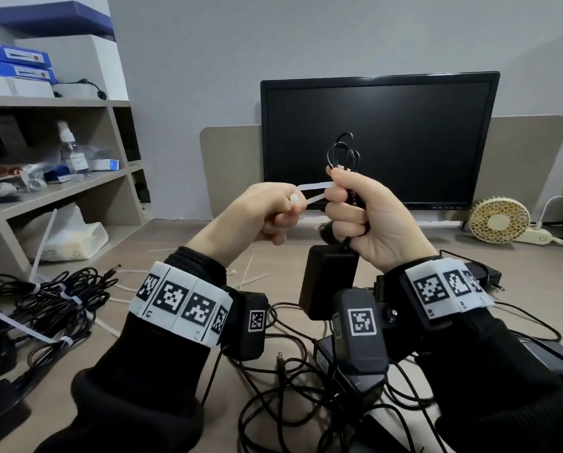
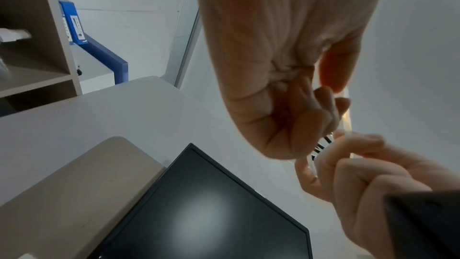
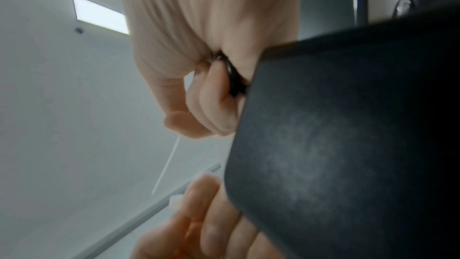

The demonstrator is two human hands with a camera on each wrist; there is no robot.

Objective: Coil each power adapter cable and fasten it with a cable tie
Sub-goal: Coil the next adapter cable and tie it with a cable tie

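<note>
Right hand (image 3: 199,50) gripping a black cable (image 3: 231,78), blurred black adapter (image 3: 348,135) hanging beside its fingers, white cable tie (image 3: 168,162) trailing below, left hand (image 3: 199,224) underneath.

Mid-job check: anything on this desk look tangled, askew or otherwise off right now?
Yes. Loose black cables sprawl in a tangle at the near edge, uncoiled. Spare ties lie scattered on the desk. The bundles at left keep long untrimmed tie tails. The held coil looks fine.

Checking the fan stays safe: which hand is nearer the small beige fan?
Right. The right hand grips the coiled cable left of the fan; the left hand is farther left.
</note>
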